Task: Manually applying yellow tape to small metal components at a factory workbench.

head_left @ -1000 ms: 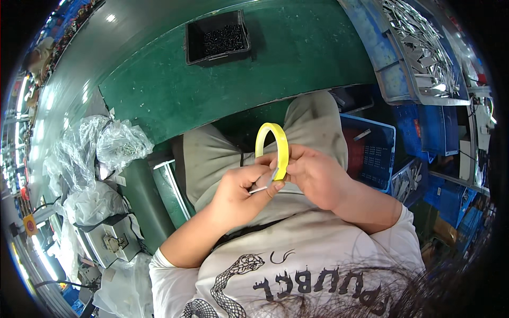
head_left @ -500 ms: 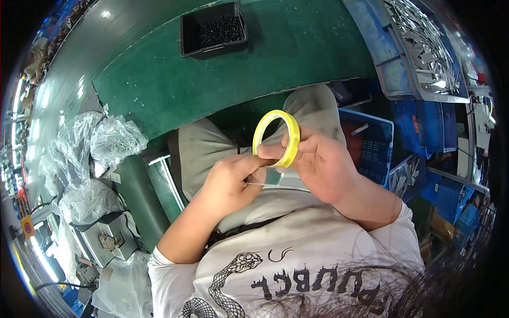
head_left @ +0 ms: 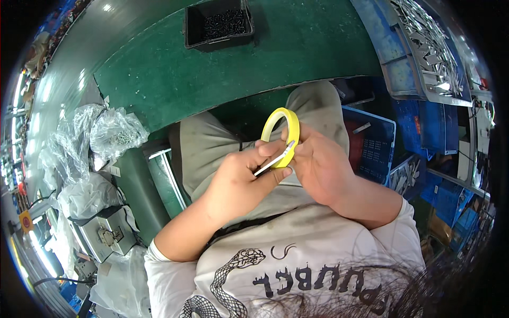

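A roll of yellow adhesive tape (head_left: 292,124) stands on edge above my lap, gripped by my right hand (head_left: 326,170), with its fingers closed at the roll's right side. In my left hand (head_left: 237,179) a thin, flat, pale piece (head_left: 267,166) is pinched, seen nearly edge-on. Its far end lies against the lower part of the tape roll. Fingertips of both hands meet around the roll, so the exact contact between tape and piece is partly hidden.
Ahead on the green table (head_left: 154,79) sits a black bin (head_left: 220,41) of small dark parts. Clear plastic bags (head_left: 117,132) and a grey metal box (head_left: 108,236) are at left. At right stand a blue crate (head_left: 392,135) and a tray of metal pieces (head_left: 432,58).
The flat piece in my left hand has turned from face-up to nearly edge-on and moved up against the tape roll. My left hand has shifted right, closer to my right hand.
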`<state>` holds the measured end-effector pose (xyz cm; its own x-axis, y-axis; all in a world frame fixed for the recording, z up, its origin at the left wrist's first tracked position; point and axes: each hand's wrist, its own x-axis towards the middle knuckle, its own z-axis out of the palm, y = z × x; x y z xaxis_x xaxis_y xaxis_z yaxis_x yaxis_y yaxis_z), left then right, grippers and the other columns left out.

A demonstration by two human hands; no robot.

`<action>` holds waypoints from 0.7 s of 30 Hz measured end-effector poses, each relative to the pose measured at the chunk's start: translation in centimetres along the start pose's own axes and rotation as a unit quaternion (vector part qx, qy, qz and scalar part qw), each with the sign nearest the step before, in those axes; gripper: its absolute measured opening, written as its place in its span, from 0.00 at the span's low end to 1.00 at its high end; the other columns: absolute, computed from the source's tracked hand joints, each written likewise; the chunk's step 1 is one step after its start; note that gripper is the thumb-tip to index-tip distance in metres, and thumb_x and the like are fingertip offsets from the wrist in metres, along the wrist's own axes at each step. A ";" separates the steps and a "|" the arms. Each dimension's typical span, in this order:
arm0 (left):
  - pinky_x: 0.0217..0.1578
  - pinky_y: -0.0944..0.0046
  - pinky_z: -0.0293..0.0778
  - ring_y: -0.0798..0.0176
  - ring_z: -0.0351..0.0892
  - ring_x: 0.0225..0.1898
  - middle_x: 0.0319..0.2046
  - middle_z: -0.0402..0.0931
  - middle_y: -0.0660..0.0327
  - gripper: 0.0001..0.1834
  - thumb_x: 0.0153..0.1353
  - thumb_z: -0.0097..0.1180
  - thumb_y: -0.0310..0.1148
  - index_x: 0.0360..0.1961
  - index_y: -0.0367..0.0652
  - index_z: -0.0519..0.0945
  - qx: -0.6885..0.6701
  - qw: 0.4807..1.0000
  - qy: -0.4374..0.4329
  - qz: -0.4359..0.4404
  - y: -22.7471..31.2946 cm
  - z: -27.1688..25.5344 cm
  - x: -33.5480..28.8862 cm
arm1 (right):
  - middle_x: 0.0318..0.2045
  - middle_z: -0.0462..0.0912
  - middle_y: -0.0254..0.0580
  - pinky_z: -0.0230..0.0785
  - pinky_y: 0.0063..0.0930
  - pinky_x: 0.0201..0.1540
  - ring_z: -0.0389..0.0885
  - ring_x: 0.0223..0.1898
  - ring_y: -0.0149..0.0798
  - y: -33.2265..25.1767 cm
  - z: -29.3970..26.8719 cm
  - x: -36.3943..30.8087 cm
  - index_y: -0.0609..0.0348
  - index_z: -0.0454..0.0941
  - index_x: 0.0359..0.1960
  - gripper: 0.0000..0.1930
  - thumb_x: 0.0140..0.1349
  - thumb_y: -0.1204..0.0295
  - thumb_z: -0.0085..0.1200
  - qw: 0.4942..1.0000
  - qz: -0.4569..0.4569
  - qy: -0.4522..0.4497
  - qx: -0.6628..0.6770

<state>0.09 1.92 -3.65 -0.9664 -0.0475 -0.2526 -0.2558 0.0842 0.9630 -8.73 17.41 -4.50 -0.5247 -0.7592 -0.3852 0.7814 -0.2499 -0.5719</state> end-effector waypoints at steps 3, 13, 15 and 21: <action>0.25 0.67 0.66 0.72 0.64 0.21 0.18 0.71 0.64 0.14 0.60 0.66 0.28 0.46 0.38 0.81 0.028 1.000 0.009 0.000 0.5 -0.4 -0.1 | 0.51 0.82 0.59 0.60 0.44 0.67 0.74 0.60 0.49 -1.0 0.8 -0.2 0.66 0.69 0.52 0.18 0.62 0.74 0.39 1.000 0.001 -0.004 0.007; 0.25 0.63 0.68 0.61 0.70 0.22 0.18 0.69 0.60 0.11 0.53 0.62 0.21 0.40 0.37 0.84 0.157 0.981 -0.004 0.113 0.2 -2.3 1.0 | 0.54 0.80 0.54 0.62 0.41 0.63 0.75 0.57 0.44 -2.5 -0.2 0.0 0.67 0.69 0.58 0.22 0.63 0.71 0.38 0.996 -0.028 -0.021 0.080; 0.25 0.63 0.68 0.61 0.70 0.23 0.19 0.69 0.61 0.12 0.51 0.60 0.19 0.38 0.36 0.84 0.160 0.979 -0.006 0.126 0.3 -2.0 0.9 | 0.54 0.80 0.54 0.61 0.42 0.64 0.75 0.58 0.45 -2.4 0.1 -0.1 0.67 0.69 0.58 0.23 0.63 0.70 0.38 0.995 -0.016 -0.020 0.095; 0.25 0.67 0.65 0.67 0.64 0.21 0.20 0.70 0.62 0.07 0.54 0.68 0.23 0.30 0.35 0.80 0.057 0.990 -0.015 0.128 0.3 -1.5 0.7 | 0.54 0.80 0.53 0.62 0.45 0.65 0.75 0.58 0.47 -1.0 0.1 0.0 0.67 0.66 0.59 0.23 0.62 0.70 0.39 0.994 -0.004 -0.037 0.098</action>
<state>-0.61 0.39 -3.43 -0.9998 0.0197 -0.0052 -0.0011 0.2010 0.9796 -9.50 17.61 -3.89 -0.5102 -0.7970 -0.3233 0.8323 -0.3628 -0.4191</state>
